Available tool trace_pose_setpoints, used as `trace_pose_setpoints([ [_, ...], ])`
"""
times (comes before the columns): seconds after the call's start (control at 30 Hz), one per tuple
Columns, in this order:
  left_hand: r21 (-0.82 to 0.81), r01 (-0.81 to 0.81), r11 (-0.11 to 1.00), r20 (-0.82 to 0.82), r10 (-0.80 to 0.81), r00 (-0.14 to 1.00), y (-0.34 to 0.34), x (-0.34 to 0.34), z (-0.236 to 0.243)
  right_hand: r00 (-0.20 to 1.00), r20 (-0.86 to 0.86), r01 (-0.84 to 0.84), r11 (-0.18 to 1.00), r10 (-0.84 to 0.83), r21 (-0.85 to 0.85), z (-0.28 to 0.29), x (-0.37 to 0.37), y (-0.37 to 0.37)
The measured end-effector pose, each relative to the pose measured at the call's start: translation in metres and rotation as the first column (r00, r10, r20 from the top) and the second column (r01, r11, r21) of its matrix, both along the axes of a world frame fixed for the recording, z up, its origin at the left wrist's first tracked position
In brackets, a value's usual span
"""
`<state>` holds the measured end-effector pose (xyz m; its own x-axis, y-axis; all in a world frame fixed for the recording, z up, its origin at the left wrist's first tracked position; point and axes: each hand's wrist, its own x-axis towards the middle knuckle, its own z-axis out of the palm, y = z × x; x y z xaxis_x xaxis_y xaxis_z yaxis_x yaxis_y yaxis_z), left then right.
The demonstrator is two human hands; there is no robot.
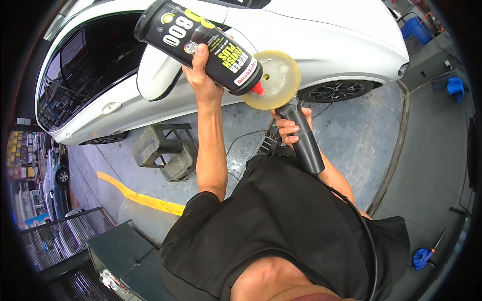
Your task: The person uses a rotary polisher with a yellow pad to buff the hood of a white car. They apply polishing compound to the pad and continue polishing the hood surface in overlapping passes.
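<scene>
My left hand (203, 80) is wrapped round a large black bottle (206, 45), tilted with its red nozzle down over the yellow round pad (281, 80) of a polisher. A small white streak shows on the pad, which faces up. With my right hand (288, 128) I grip the polisher's black body (305, 143), and its cord runs down over my black shirt. Just behind the bottle and pad is a white car (321, 35), with its side mirror beside my left hand.
Two grey plastic stools (155, 145) stand left of my left arm. A wheel (336, 91) sits behind the polisher. A dark cabinet (115, 251) is at lower left, blue buckets (416, 30) at upper right, a blue-and-orange tool (422, 257) at lower right, another car (57, 185) at far left.
</scene>
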<state>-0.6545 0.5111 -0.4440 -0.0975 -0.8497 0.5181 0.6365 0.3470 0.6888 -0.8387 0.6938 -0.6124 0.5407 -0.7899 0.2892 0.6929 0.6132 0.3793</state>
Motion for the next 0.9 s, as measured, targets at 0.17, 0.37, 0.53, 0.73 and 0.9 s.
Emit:
trace_pose_setpoints([
  [0.17,-0.093,0.063,0.994,-0.024,-0.066,0.998,-0.006,-0.028,0.021,1.000,-0.015,-0.016,1.000,0.016,-0.015,-0.005,-0.006,-0.003],
  [0.37,-0.078,0.069,0.995,0.083,-0.062,0.995,-0.025,-0.067,0.013,0.999,-0.033,-0.040,0.999,0.040,-0.002,-0.009,-0.021,-0.014],
  [0.53,-0.057,-0.005,0.998,0.034,0.007,0.999,-0.048,-0.097,0.027,0.998,-0.028,-0.058,0.998,0.058,-0.001,-0.011,-0.050,-0.031],
  [0.73,-0.060,-0.191,0.980,-0.008,0.191,0.982,-0.073,-0.127,0.016,0.993,-0.060,-0.102,0.995,0.102,-0.008,-0.013,-0.090,-0.058],
  [0.9,-0.053,-0.316,0.947,-0.073,0.311,0.947,-0.082,-0.132,0.005,0.988,-0.024,-0.151,0.989,0.151,-0.001,-0.017,-0.120,-0.077],
])
